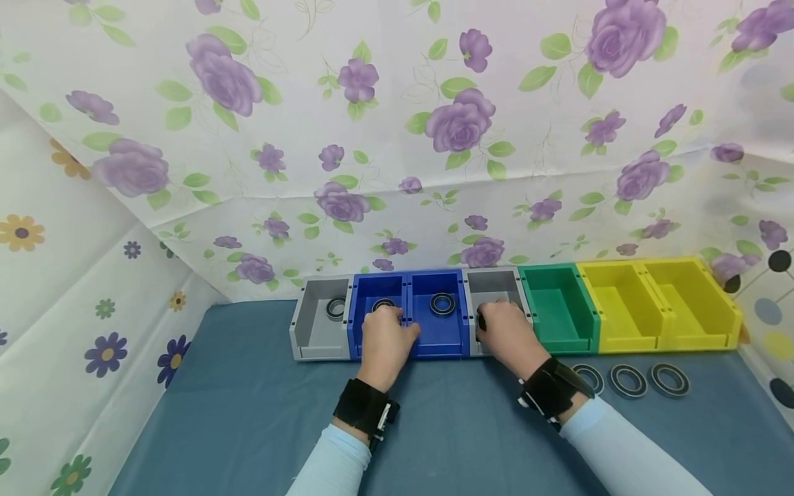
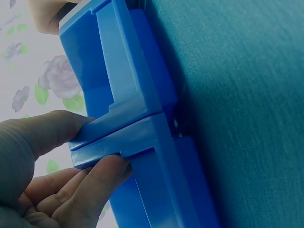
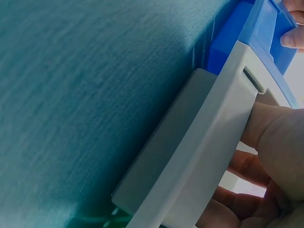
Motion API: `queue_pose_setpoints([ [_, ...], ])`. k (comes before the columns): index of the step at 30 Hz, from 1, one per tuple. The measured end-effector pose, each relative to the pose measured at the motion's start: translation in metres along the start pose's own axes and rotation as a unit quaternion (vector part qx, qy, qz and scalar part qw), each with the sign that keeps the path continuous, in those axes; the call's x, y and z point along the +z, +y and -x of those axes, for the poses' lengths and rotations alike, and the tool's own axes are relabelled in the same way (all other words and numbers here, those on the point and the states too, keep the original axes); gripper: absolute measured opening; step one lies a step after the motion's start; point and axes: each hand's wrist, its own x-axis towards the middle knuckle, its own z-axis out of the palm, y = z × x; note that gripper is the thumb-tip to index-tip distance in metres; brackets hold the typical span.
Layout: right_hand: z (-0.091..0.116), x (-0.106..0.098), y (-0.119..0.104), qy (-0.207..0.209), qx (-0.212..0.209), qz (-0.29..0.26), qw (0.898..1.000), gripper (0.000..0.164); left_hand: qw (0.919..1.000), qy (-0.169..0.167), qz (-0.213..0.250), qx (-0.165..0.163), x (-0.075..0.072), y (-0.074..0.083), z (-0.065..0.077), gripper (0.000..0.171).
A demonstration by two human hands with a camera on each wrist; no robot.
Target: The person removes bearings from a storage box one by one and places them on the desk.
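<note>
Pale sleeves [image 1: 333, 463] over blue cloth [image 1: 459, 434].
Left hand [image 1: 386, 339] pinches the wall [image 2: 102, 136] between two blue bins [image 1: 437, 337]; I can't tell if the right hand [image 1: 510, 335], in a grey bin [image 1: 495, 283], grips the dark ring-like piece [image 1: 480, 319]. Likely placing; next calls for letting go.

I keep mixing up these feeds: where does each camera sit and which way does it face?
Head: On the head, facing forward and down at the bin row; left hand, right hand and sleeves show.
Left wrist: On that wrist, facing the left hand, which grips where two blue bins meet; part of the right hand shows.
Right wrist: On that wrist, facing the right hand at a gray bin; part of the left hand shows.
Shared: both wrist views show blue bins and cloth.
</note>
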Motion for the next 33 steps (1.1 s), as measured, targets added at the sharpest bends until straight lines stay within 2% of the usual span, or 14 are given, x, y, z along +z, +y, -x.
queue_pose_setpoints([
  [9, 0.003, -0.003, 0.002, 0.024, -0.024, 0.018, 0.999, 0.013, 0.9997, 0.011, -0.004, 0.022, 0.001, 0.0, 0.001, 0.03],
  [21, 0.011, -0.02, -0.004, 0.04, -0.043, -0.008, 0.998, 0.01, 0.9996, 0.014, -0.006, 0.022, 0.001, 0.0, 0.001, 0.03],
  [30, 0.019, -0.036, -0.008, 0.057, -0.039, -0.02, 0.997, 0.03, 0.9997, 0.012, -0.002, 0.022, 0.001, -0.001, 0.001, 0.03],
  [33, 0.023, -0.042, -0.008, 0.066, -0.04, -0.024, 0.997, 0.031, 0.9997, 0.012, 0.0, 0.02, 0.0, -0.001, 0.002, 0.031],
])
